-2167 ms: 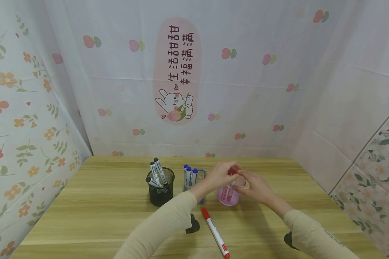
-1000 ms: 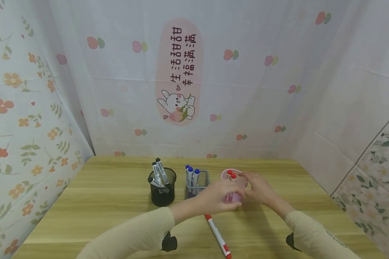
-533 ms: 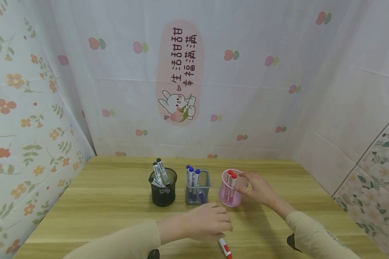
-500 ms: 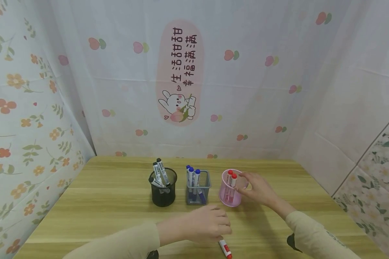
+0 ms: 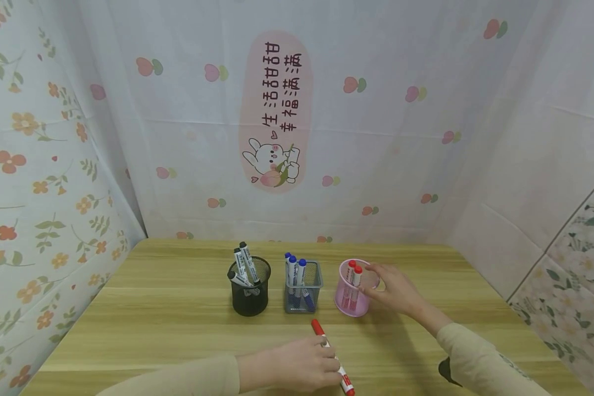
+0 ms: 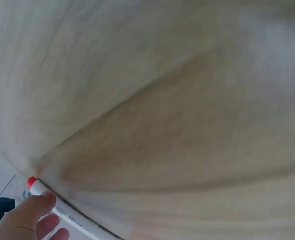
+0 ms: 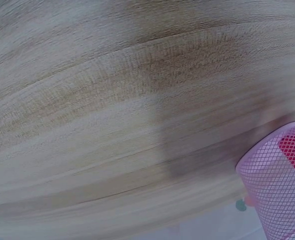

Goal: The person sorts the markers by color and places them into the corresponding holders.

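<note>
A white marker with red ends (image 5: 319, 328) lies slantwise on the table near its front. My left hand (image 5: 297, 366) is over its middle, fingers bent across the barrel. In the left wrist view the thumb (image 6: 46, 199) touches the marker (image 6: 82, 222) close to one red end, with the other fingertips beside it. My right hand (image 5: 396, 289) holds the pink mesh pen holder (image 5: 345, 305) from the right, index finger at the rim and thumb on the near side. Inside that holder stand red-capped markers (image 5: 357, 270). In the right wrist view the pink holder (image 7: 275, 185) shows without the hand.
A black round mesh holder (image 5: 249, 305) with several black-capped markers (image 5: 247, 258) stands at the left. Between it and the pink one is a grey square mesh holder (image 5: 302, 302) with several blue-capped markers (image 5: 292, 259). Behind the wooden table (image 5: 178, 308) hangs a printed curtain (image 5: 401, 165).
My left hand has come away from the pink holder, moved left and toward me, and come down onto the red-capped marker. The right hand has stayed at the pink holder.
</note>
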`<state>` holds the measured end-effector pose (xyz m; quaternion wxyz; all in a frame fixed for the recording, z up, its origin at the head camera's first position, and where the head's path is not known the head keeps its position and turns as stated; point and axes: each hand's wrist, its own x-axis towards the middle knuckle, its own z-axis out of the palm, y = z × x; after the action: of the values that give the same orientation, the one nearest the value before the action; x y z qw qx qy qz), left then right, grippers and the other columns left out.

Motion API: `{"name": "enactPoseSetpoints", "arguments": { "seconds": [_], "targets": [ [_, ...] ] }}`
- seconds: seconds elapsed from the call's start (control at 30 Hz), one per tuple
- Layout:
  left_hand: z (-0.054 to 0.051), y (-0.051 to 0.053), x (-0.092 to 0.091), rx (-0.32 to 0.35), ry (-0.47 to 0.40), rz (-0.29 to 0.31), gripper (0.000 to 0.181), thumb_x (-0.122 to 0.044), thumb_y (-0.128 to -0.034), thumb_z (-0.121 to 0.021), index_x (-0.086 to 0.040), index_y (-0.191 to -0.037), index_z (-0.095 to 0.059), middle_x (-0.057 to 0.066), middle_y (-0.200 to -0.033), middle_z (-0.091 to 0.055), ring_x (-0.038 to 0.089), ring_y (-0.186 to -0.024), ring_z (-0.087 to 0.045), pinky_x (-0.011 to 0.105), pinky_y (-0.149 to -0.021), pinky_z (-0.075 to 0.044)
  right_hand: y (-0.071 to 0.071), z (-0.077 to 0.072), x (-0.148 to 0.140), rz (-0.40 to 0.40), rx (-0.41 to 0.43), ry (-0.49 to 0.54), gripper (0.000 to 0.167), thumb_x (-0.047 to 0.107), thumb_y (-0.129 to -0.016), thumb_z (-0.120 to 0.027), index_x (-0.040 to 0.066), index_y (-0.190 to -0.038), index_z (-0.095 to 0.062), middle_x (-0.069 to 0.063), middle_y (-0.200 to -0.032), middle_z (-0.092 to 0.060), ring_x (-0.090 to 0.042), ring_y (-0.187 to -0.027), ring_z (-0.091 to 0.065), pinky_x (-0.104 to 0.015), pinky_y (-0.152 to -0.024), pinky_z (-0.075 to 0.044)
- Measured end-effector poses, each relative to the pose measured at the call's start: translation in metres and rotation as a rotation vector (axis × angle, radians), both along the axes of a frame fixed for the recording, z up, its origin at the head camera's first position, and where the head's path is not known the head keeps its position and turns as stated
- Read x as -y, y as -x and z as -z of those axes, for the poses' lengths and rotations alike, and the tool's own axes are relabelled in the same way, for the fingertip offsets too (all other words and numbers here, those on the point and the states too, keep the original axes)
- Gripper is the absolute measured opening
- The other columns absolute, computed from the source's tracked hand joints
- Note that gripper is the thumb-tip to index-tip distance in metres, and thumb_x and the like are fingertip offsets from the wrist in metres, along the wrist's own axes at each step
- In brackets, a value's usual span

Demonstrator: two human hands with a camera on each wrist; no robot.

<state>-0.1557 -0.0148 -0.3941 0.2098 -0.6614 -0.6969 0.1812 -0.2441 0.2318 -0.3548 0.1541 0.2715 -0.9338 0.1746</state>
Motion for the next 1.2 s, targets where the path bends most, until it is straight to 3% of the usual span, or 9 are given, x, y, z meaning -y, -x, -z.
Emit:
{"name": "enactPoseSetpoints", "arguments": {
  "seconds": [0.2,0.47,0.6,0.93,1.2],
  "targets": [
    [0.007,0.000,-0.001,0.033,0.038,-0.009,0.016,-0.028,-0.0928,-0.043,-0.028,-0.104,-0.055,-0.016,-0.098,-0.053,0.002,-0.088,-0.046,0.019,-0.077,-0.035,0.001,0.001,0.000,0.000,0.004,0.004,0.052,0.035,-0.076,-0.067,-0.001,-0.112,-0.054,-0.017,-0.112,-0.055,-0.037,-0.104,-0.047,-0.053,-0.082,-0.037],
    [0.008,0.006,-0.010,0.067,-0.027,-0.054,0.022,-0.032,-0.0925,-0.043,-0.025,-0.112,-0.051,-0.011,-0.106,-0.049,0.007,-0.100,-0.042,0.023,-0.087,-0.032,0.002,0.001,0.000,-0.001,-0.010,0.002,0.052,0.035,-0.076,-0.067,-0.001,-0.111,-0.055,-0.017,-0.110,-0.055,-0.037,-0.102,-0.049,-0.052,-0.080,-0.039],
    [0.008,0.007,-0.013,0.080,-0.010,-0.051,0.026,-0.030,-0.0921,-0.045,-0.025,-0.117,-0.050,-0.012,-0.110,-0.049,0.006,-0.102,-0.042,0.024,-0.090,-0.030,0.001,0.000,0.000,-0.008,-0.007,0.001,0.051,0.034,-0.076,-0.067,-0.002,-0.111,-0.055,-0.018,-0.110,-0.055,-0.037,-0.102,-0.049,-0.052,-0.081,-0.039],
    [0.012,0.007,-0.018,-0.017,0.050,-0.041,0.013,-0.032,-0.0887,-0.048,-0.032,-0.100,-0.054,-0.017,-0.093,-0.050,0.003,-0.086,-0.045,0.023,-0.081,-0.033,0.000,-0.002,0.000,-0.010,-0.004,0.006,0.050,0.033,-0.078,-0.066,-0.002,-0.112,-0.054,-0.017,-0.109,-0.056,-0.037,-0.100,-0.050,-0.051,-0.078,-0.040],
    [0.013,0.006,-0.014,-0.023,0.042,-0.018,0.012,-0.033,-0.0885,-0.047,-0.033,-0.099,-0.053,-0.017,-0.092,-0.050,0.003,-0.086,-0.045,0.023,-0.080,-0.033,-0.001,-0.002,0.001,-0.004,-0.001,-0.008,0.051,0.035,-0.077,-0.066,-0.001,-0.112,-0.055,-0.016,-0.110,-0.056,-0.036,-0.101,-0.049,-0.051,-0.080,-0.039]
  ]
}}
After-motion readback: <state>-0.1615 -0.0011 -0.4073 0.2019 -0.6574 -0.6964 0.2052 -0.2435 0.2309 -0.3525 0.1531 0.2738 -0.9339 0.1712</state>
